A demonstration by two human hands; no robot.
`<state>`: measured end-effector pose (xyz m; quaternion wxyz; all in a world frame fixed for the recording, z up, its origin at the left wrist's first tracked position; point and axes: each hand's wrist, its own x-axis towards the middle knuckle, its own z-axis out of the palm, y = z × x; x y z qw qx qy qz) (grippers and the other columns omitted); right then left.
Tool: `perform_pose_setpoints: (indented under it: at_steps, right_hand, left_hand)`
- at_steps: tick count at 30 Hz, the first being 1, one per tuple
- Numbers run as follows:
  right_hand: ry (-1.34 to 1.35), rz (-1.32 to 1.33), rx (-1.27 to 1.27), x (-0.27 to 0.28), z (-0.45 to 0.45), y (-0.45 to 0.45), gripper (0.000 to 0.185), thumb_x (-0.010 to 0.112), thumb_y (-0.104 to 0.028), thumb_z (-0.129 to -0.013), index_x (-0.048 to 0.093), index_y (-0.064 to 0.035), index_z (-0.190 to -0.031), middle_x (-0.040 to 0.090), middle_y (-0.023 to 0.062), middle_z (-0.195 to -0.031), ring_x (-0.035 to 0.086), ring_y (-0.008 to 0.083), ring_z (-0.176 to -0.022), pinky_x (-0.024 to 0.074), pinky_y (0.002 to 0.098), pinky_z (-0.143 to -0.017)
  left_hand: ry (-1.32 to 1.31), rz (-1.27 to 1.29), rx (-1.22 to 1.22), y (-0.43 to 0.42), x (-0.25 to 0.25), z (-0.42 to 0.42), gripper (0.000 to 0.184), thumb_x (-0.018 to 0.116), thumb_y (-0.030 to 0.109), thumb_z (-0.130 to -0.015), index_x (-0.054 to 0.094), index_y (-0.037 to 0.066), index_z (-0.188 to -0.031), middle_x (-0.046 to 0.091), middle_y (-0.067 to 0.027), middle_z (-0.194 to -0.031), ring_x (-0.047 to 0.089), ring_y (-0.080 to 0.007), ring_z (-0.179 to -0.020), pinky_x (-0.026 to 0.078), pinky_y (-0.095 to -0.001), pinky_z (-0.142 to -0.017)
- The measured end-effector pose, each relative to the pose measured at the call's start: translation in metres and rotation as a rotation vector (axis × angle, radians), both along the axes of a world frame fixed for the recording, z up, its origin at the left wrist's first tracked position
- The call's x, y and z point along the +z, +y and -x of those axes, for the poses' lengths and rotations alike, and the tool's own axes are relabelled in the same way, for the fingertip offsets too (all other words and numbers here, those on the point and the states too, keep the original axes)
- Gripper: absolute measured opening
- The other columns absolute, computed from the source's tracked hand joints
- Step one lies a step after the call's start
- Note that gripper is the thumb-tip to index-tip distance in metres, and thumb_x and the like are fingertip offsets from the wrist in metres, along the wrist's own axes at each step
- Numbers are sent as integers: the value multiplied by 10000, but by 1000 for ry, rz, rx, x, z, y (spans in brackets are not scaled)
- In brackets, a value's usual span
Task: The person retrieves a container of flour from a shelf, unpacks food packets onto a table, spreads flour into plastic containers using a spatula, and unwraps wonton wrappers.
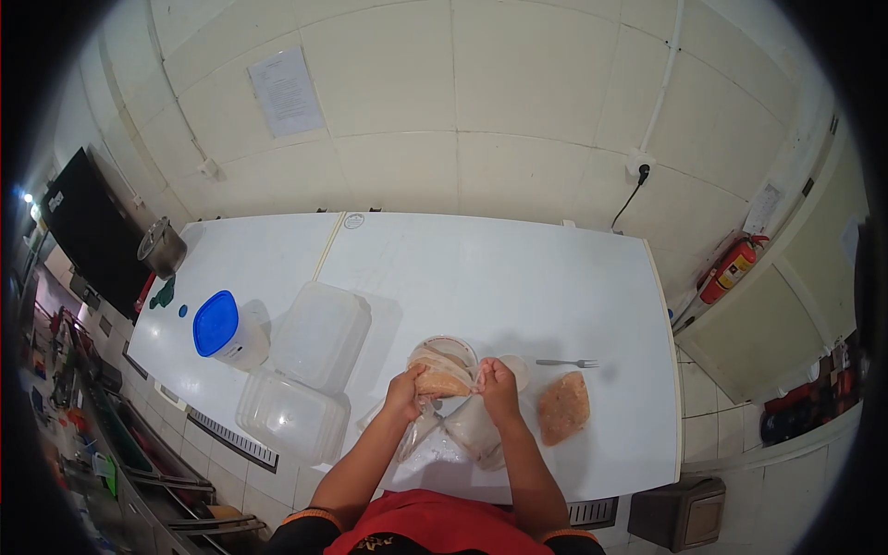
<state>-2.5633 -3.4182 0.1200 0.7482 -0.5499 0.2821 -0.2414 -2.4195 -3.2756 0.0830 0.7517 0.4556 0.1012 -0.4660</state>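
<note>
My left hand (403,394) grips the side of a clear plastic bag (442,377) that holds orange-tan food, whose exact kind I cannot make out. My right hand (498,388) pinches the bag's other edge. Under and behind the bag sits a white bowl (455,345), partly hidden. Between my forearms, more clear plastic bagging (476,431) lies crumpled on the table. Right of my right hand rest a second packet of orange-pink food (564,409) and a metal fork (566,363). A small pale round dish (517,372) is just behind that hand.
On the left of the white table (518,277) stand a blue-lidded tub (218,326) and two translucent plastic boxes (319,338). A metal pot (162,248) is at the far left corner. A fire extinguisher (731,270) hangs at right; a bin (675,513) stands below the front edge.
</note>
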Motion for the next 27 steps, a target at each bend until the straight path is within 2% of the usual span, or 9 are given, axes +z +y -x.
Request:
perform_pose_setpoints:
  at_steps: [4, 7, 10, 14, 16, 19, 22, 25, 27]
  right_hand:
    - [-31, -132, 1, -5, -7, 14, 145, 414, -139, -1064, 541, -69, -1059, 461, -32, -723, 413, 56, -603, 412, 228, -582]
    - [-21, 26, -67, 1, -3, 23, 124, 436, -164, -1060, 518, -87, -1112, 471, -37, -747, 419, 74, -623, 409, 247, -593]
    - [-2, 374, -83, -5, 1, 22, 178, 563, -161, -1004, 493, -78, -1144, 472, -20, -751, 458, 113, -650, 428, 286, -622]
    - [131, 781, 156, 19, 14, 24, 293, 729, -140, -875, 535, -66, -1083, 545, 61, -744, 530, 186, -671, 461, 341, -647]
    - [180, 781, 170, 9, 6, 22, 309, 778, -130, -821, 561, -64, -1031, 574, 99, -728, 553, 210, -668, 471, 354, -648]
    - [315, 739, 153, 18, -3, 10, 250, 778, -133, -817, 586, -68, -963, 632, 125, -728, 603, 245, -660, 483, 375, -629]
    - [409, 842, 74, 21, -18, 0, 248, 789, -124, -793, 592, -69, -933, 661, 131, -731, 653, 278, -681, 494, 391, -620]
    - [540, 809, 133, 27, -28, -9, 255, 789, -196, -782, 599, -99, -921, 703, 146, -823, 691, 337, -829, 525, 443, -700]
    - [552, 877, 147, 28, -31, -7, 252, 790, -204, -768, 607, -111, -913, 706, 149, -829, 692, 345, -824, 533, 445, -710]
  left_hand:
    - [-54, 11, 68, -1, 2, 8, 379, 482, 194, -1014, 470, -57, -1298, 621, -207, -1181, 682, -326, -978, 620, -459, -752]
    - [-166, -18, 128, 1, 20, 21, 360, 379, 222, -1063, 464, -31, -1305, 608, -205, -1194, 678, -322, -986, 614, -465, -774]
    - [-245, 8, 178, 1, 32, 23, 404, 298, 269, -1088, 443, -14, -1338, 593, -218, -1207, 675, -314, -990, 617, -457, -769]
    - [-244, -29, 93, 4, 37, 9, 452, 291, 313, -1091, 414, 1, -1393, 598, -224, -1197, 677, -311, -972, 622, -442, -760]
    - [-333, -122, 54, 9, 59, 11, 467, 306, 327, -1089, 412, -7, -1398, 604, -220, -1187, 681, -308, -950, 624, -437, -752]
    - [-409, -143, 49, 16, 73, 5, 461, 323, 335, -1087, 457, -16, -1355, 617, -208, -1173, 687, -292, -906, 623, -423, -731]
    - [-507, -200, -53, 25, 91, 5, 531, 339, 414, -1075, 495, -23, -1333, 634, -209, -1162, 693, -306, -932, 614, -428, -723]
    - [-541, -262, -161, 33, 111, 8, 459, 331, 338, -1085, 542, -23, -1275, 651, -170, -1143, 689, -236, -894, 601, -364, -686]
    - [-574, -282, -210, 39, 111, 13, 456, 341, 341, -1083, 561, -13, -1270, 668, -147, -1113, 689, -218, -897, 596, -350, -686]
